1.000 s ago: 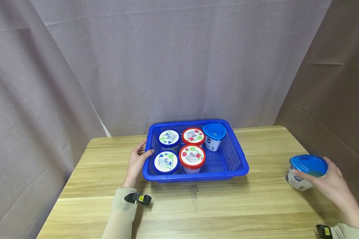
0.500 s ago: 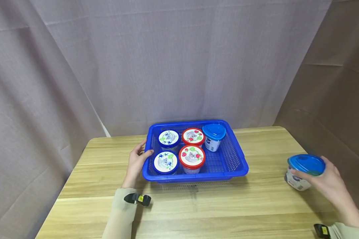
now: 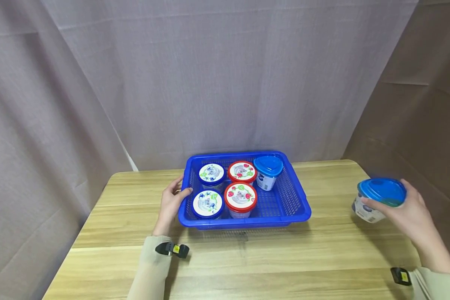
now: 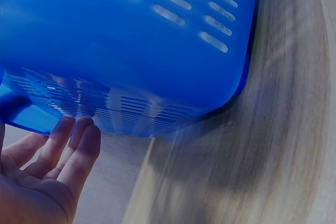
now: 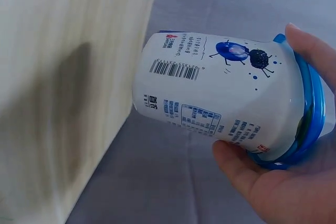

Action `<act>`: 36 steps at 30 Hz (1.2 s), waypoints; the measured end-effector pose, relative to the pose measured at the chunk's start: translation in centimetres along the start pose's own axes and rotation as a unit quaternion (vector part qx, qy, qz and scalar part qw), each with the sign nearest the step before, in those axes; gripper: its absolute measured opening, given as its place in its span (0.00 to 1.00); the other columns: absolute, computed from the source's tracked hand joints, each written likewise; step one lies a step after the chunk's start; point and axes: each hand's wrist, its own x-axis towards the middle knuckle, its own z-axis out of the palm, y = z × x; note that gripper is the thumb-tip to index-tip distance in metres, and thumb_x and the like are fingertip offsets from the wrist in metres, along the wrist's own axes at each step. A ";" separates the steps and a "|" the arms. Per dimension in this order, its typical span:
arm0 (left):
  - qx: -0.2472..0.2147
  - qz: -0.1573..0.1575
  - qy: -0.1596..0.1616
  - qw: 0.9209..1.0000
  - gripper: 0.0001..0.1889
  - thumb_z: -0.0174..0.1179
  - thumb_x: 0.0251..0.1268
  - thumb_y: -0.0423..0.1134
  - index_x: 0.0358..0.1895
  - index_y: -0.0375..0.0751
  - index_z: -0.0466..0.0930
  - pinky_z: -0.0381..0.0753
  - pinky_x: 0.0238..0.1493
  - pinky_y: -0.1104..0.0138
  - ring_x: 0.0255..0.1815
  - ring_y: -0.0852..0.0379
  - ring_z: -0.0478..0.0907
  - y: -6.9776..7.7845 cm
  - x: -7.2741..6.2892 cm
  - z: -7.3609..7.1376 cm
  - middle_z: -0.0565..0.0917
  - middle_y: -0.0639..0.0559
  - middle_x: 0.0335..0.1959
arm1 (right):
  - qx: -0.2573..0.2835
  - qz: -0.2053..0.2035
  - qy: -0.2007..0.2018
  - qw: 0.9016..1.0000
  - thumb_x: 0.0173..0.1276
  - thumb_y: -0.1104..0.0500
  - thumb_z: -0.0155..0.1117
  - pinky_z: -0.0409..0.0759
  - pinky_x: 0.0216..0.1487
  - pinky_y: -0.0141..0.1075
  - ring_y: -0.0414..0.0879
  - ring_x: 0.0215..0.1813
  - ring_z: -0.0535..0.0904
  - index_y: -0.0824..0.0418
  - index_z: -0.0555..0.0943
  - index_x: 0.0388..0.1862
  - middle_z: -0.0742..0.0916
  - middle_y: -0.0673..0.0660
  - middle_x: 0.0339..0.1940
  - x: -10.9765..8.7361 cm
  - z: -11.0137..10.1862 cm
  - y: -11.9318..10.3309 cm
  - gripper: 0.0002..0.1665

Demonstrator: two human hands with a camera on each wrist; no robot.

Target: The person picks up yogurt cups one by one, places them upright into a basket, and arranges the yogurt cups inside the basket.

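My right hand grips a white yogurt tub with a blue lid, thumb on one side and fingers on the other. The tub tilts slightly above the table at the right; its barcode and berry print show in the right wrist view. At the left end of a blue plastic basket, my left hand holds the rim, thumb on top. From below, its fingers touch the basket's outer side in the left wrist view.
Inside the basket stand two blue-rimmed cups, two red-rimmed cups and another blue-lidded tub. The basket rests on a wooden table, with grey curtains behind and a brownish one at the right.
My right hand has raised the yogurt tub off the table and moved it slightly left and away from me. The left hand and the basket have stayed in place.
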 end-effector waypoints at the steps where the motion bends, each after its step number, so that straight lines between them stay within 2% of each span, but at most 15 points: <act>1: 0.000 0.000 0.000 1.000 0.32 0.67 0.60 0.32 0.70 0.39 0.73 0.84 0.37 0.71 0.38 0.58 0.80 0.0 0.0 0.0 0.83 0.36 0.48 | 0.000 -0.003 0.001 1.000 0.66 0.38 0.67 0.61 0.51 0.81 0.89 0.66 0.52 0.72 0.31 0.79 0.45 0.87 0.73 0.1 -0.1 -0.3 0.70; 8: 0.001 -0.007 -0.007 1.000 0.32 0.67 0.62 0.32 0.71 0.37 0.72 0.84 0.36 0.72 0.38 0.59 0.80 0.1 0.0 -0.1 0.82 0.36 0.49 | 0.004 -0.028 -0.005 1.000 0.66 0.37 0.67 0.59 0.53 0.82 0.88 0.67 0.50 0.68 0.31 0.81 0.45 0.85 0.75 1.2 -0.6 -3.1 0.70; 16: -0.008 -0.006 -0.004 1.000 0.32 0.68 0.60 0.31 0.70 0.39 0.73 0.84 0.36 0.71 0.36 0.61 0.80 0.0 0.1 -0.1 0.83 0.39 0.46 | 0.026 -0.054 -0.020 0.998 0.65 0.35 0.66 0.58 0.53 0.82 0.86 0.70 0.48 0.61 0.30 0.82 0.44 0.81 0.78 2.1 -0.3 -7.4 0.70; 18: -0.008 -0.010 -0.010 1.000 0.32 0.67 0.61 0.30 0.70 0.37 0.73 0.84 0.36 0.72 0.36 0.62 0.80 0.4 0.0 -0.2 0.83 0.39 0.46 | 0.033 -0.064 -0.022 0.997 0.65 0.35 0.67 0.57 0.54 0.82 0.85 0.71 0.48 0.60 0.31 0.83 0.44 0.80 0.78 2.2 -0.1 -8.6 0.70; 25: -0.010 0.001 -0.018 1.000 0.31 0.66 0.60 0.28 0.69 0.29 0.71 0.83 0.34 0.72 0.34 0.63 0.80 3.4 -1.8 -0.3 0.83 0.40 0.42 | 0.053 -0.089 -0.031 0.994 0.66 0.35 0.67 0.57 0.57 0.81 0.83 0.72 0.49 0.56 0.32 0.83 0.45 0.78 0.79 2.4 0.6 -12.2 0.68; 30: -0.021 -0.004 -0.019 1.000 0.32 0.67 0.60 0.28 0.69 0.30 0.71 0.84 0.34 0.72 0.33 0.63 0.80 3.5 -1.9 -0.3 0.84 0.41 0.42 | 0.063 -0.107 -0.041 0.991 0.65 0.36 0.68 0.58 0.57 0.80 0.83 0.73 0.49 0.56 0.33 0.84 0.46 0.77 0.79 2.3 1.5 -14.3 0.68; 36: -0.010 -0.005 -0.017 1.000 0.32 0.66 0.60 0.28 0.70 0.31 0.71 0.84 0.35 0.72 0.34 0.63 0.79 3.5 -2.0 -0.2 0.83 0.39 0.43 | 0.074 -0.126 -0.060 0.987 0.64 0.37 0.70 0.60 0.58 0.79 0.82 0.73 0.51 0.56 0.34 0.84 0.46 0.75 0.80 2.2 3.0 -16.0 0.68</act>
